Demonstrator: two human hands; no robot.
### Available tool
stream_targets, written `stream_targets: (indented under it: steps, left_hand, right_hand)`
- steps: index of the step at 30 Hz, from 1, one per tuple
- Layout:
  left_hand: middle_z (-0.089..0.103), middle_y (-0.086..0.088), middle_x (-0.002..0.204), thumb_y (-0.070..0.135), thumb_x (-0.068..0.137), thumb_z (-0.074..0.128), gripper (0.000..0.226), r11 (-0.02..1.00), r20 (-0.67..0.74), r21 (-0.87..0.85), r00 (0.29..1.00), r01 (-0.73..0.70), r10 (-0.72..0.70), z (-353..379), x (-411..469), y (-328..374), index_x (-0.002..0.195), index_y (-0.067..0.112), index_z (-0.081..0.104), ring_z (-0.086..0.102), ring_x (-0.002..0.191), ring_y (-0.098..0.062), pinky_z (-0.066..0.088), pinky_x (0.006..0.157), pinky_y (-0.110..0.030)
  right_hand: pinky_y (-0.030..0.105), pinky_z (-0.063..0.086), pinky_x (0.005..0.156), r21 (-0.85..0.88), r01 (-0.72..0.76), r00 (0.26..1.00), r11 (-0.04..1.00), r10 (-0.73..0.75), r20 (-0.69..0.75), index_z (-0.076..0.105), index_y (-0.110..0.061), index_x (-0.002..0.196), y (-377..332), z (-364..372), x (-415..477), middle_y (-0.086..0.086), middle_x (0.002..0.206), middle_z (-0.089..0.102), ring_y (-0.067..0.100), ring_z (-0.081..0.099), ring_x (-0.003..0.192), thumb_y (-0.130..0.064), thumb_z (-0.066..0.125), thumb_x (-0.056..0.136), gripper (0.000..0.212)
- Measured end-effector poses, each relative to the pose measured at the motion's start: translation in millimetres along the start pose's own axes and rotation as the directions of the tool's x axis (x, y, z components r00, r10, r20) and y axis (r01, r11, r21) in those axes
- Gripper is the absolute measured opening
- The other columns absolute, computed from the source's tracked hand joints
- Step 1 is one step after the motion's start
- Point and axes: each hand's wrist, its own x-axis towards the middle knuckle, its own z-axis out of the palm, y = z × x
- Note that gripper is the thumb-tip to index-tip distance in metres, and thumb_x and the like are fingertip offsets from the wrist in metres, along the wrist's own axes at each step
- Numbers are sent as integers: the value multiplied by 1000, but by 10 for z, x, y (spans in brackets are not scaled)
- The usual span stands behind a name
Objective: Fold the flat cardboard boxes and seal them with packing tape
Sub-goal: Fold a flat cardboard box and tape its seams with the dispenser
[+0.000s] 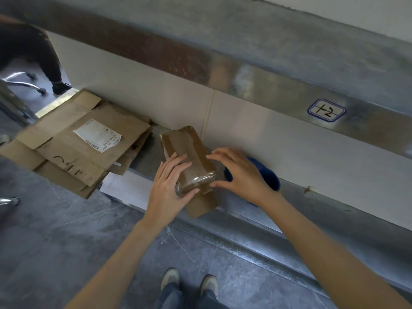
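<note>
Left hand (pixel 169 186) and right hand (pixel 238 172) lie open, fingers flat, on the small box (pixel 185 141) on the ledge (pixel 240 211). I think they press the shiny tape (pixel 196 181) down so it sticks.

We read this as a packing or shipping workroom: flattened cardboard boxes (pixel 66 152) stacked by the wall, one with a printed shipping label (pixel 98 136), a hand-numbered sticker (pixel 326 110) on the metal rail (pixel 256 83), grey stone floor (pixel 66 241), and a wheeled chair base (pixel 24 82) nearby.
</note>
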Motion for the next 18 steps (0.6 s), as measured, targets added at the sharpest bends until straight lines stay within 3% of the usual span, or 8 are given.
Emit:
stream_targets:
  steps: [3,6,9,12,15,18]
  left_hand:
    - [50,4,147,29,78,85,64,999,-7,-43,999,34,-34,14,-13,18,134,14,57,32,146,-11,21,123,-36]
    - [54,3,143,27,80,84,58,999,-21,-42,999,34,-35,18,-24,20,131,11,61,36,145,-9,25,120,-24]
    - [55,1,143,27,81,81,53,1000,10,-9,1000,-5,5,0,-23,-18,129,10,63,37,144,-9,35,116,-26]
    - [54,0,145,27,82,80,54,1000,55,-11,998,-15,15,-37,-8,-56,130,10,63,35,145,-8,37,115,-27]
    - [54,1,145,23,82,81,54,1000,80,-31,997,-4,7,-53,-5,-56,131,10,62,34,146,-8,37,115,-26]
    - [55,1,144,20,82,81,52,999,65,-43,998,4,-1,-48,-7,-35,130,9,63,34,146,-7,35,115,-24]
  right_hand:
    - [31,34,104,0,43,998,999,-43,55,51,-26,141,-47,79,109,-7,146,44,10,35,134,-47,77,78,71]
    - [35,40,100,-19,76,997,997,-76,33,58,-20,135,-19,169,165,-2,140,51,13,41,128,-41,80,77,65]
    - [36,42,97,-31,130,991,991,-131,-7,65,-17,128,62,212,205,1,132,58,13,44,121,-33,82,76,57]
    - [37,43,101,-21,161,986,987,-160,44,63,-19,131,129,165,243,-1,135,57,15,47,124,-26,82,76,59]
    - [40,43,105,24,147,982,989,-149,117,57,-25,138,188,77,230,-7,145,49,15,48,129,-13,80,78,65]
    - [34,40,108,127,64,989,990,-80,124,54,-30,139,268,4,174,-12,144,46,8,44,132,-8,76,83,64]
